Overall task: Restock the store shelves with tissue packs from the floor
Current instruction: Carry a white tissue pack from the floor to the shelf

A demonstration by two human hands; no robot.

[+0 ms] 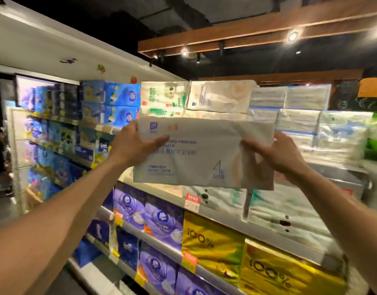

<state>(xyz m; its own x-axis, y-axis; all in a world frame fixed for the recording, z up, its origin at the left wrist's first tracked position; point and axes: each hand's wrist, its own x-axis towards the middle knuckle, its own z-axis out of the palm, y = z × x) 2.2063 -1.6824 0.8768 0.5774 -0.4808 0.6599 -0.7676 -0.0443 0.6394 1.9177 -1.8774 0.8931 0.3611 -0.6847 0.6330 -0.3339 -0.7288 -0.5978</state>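
Ref = held pack (204, 154), mid-frame. Left hand (132, 145) grips its left end, right hand (275, 154) its right end. Directly behind and above it: stacked packs (217, 96). Right of it: more stacks (311, 124). Left of it: shelf rows (83, 124) running off down the aisle. Below it: price tag (192, 202) on the shelf edge (258, 231). Vinda packs (160, 218) below-left, "100%" packs (213, 241) below-right. Ceiling beam (247, 33) overhead.

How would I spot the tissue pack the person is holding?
Find the wall of shelves and its upper rows of pale packs. In front of them, the left hand and right hand grip one cream pack. Only it is off the shelf, printed with a large 4.
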